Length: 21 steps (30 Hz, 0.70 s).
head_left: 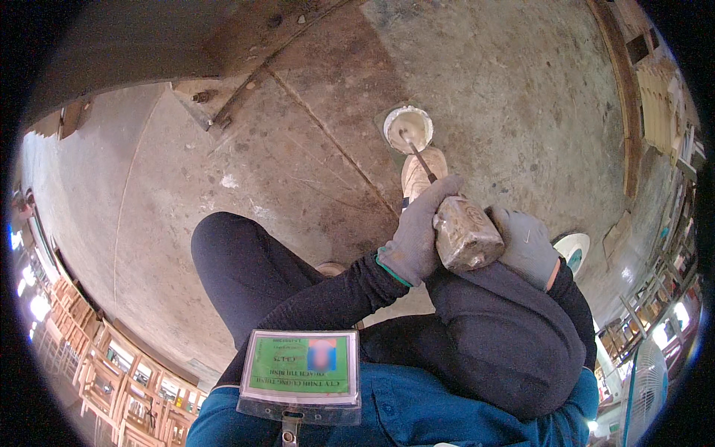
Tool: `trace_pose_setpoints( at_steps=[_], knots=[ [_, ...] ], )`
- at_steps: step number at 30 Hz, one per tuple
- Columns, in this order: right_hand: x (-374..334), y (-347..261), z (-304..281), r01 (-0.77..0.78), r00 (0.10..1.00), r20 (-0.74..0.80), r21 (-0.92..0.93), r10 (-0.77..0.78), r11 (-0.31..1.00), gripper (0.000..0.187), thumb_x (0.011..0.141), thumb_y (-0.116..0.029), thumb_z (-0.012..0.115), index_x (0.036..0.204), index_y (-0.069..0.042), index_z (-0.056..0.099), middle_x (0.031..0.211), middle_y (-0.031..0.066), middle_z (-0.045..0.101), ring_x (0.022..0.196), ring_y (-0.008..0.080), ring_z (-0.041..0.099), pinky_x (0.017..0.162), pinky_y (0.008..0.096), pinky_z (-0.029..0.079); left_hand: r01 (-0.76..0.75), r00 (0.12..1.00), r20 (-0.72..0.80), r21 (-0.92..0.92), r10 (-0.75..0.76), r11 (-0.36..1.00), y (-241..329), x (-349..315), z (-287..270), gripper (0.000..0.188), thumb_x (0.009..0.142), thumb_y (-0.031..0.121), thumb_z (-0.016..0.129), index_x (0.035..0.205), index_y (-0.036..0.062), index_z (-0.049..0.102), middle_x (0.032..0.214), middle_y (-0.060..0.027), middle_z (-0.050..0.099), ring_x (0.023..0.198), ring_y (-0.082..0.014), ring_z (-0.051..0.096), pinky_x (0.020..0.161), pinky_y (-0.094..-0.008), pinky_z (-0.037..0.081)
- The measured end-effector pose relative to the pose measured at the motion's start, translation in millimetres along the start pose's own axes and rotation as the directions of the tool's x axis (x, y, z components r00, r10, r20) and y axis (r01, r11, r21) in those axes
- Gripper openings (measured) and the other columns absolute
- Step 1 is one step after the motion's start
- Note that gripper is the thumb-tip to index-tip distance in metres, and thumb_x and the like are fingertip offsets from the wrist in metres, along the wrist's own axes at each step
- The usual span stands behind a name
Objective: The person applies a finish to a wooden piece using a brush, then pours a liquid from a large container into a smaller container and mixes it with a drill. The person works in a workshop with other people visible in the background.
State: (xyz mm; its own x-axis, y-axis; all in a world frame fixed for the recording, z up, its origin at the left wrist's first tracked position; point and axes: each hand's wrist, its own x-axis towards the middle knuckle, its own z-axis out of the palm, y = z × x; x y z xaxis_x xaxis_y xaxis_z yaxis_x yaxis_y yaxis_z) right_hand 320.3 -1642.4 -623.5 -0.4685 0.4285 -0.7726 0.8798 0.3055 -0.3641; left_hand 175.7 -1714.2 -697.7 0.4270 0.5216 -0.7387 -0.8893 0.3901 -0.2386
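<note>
My left hand (417, 235), in a grey glove with a green cuff, is closed round the front of a drill-like tool (469, 237). Its brownish body looks worn and wrapped, and its exact kind is not clear. My right hand (525, 246), also gloved in grey, is closed against the tool's right side; the fingers are partly hidden. From the tool's front a thin dark rod (423, 160) slants away from me. The rod's tip reaches into a small round tub (430, 127) with white paste (412, 134) inside and smeared on its rim.
One of my shoes (423, 167) stands close behind the tub on the stained concrete floor (313, 179). A round white lid or container (573, 249) lies at the right. Wooden frames (126, 387) stand at the lower left, a fan (646, 380) at the lower right, and dark panel-like furniture (134, 52) at the far left.
</note>
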Motion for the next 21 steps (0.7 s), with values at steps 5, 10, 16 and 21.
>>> trace_pose_setpoints(
  at_steps=[5,10,16,21],
  knots=[
    [-0.8,2.8,0.5,0.034,0.999,-0.025,-0.028,-0.035,0.999,0.036,0.072,-0.032,0.059,0.094,-0.005,0.051,0.082,0.0182,0.059,0.079,0.0359,0.058,0.066,0.0437,0.045,-0.040,0.999,0.017,0.044,0.039,0.998,-1.4,0.7,-0.8,0.024,0.083,0.028,0.057,0.097,0.0078,0.052,0.080,-0.0066,0.057,0.072,-0.0193,0.059,0.068,-0.0341,0.051],
    [1.4,-5.4,-6.1,0.037,0.999,-0.017,-0.003,-0.037,0.999,0.034,0.073,-0.032,0.058,0.093,-0.005,0.051,0.082,0.0188,0.059,0.079,0.0369,0.058,0.066,0.0440,0.045,-0.276,0.961,0.099,0.343,0.258,0.898,-3.0,-2.2,-6.2,0.021,0.088,0.020,0.049,0.104,0.0059,0.050,0.087,-0.0057,0.054,0.081,-0.0162,0.057,0.076,-0.0305,0.049],
    [10.6,-4.2,-1.1,0.008,1.000,-0.017,-0.080,-0.010,0.997,0.034,0.074,-0.033,0.058,0.092,-0.005,0.052,0.082,0.0179,0.060,0.079,0.0357,0.059,0.065,0.0435,0.045,0.061,0.996,0.065,-0.072,-0.056,0.996,15.6,1.8,2.8,0.019,0.085,0.023,0.055,0.095,0.0086,0.049,0.080,-0.0062,0.056,0.073,-0.0205,0.059,0.070,-0.0344,0.051],
    [5.7,-7.5,-6.0,-0.030,0.999,-0.020,-0.086,0.028,0.996,0.033,0.074,-0.033,0.058,0.091,-0.005,0.052,0.082,0.0168,0.060,0.079,0.0349,0.059,0.065,0.0431,0.045,0.140,0.985,0.119,-0.095,-0.128,0.986,12.8,1.8,8.3,0.019,0.085,0.024,0.054,0.095,0.0082,0.050,0.079,-0.0063,0.057,0.073,-0.0203,0.059,0.069,-0.0341,0.051]
  ],
)
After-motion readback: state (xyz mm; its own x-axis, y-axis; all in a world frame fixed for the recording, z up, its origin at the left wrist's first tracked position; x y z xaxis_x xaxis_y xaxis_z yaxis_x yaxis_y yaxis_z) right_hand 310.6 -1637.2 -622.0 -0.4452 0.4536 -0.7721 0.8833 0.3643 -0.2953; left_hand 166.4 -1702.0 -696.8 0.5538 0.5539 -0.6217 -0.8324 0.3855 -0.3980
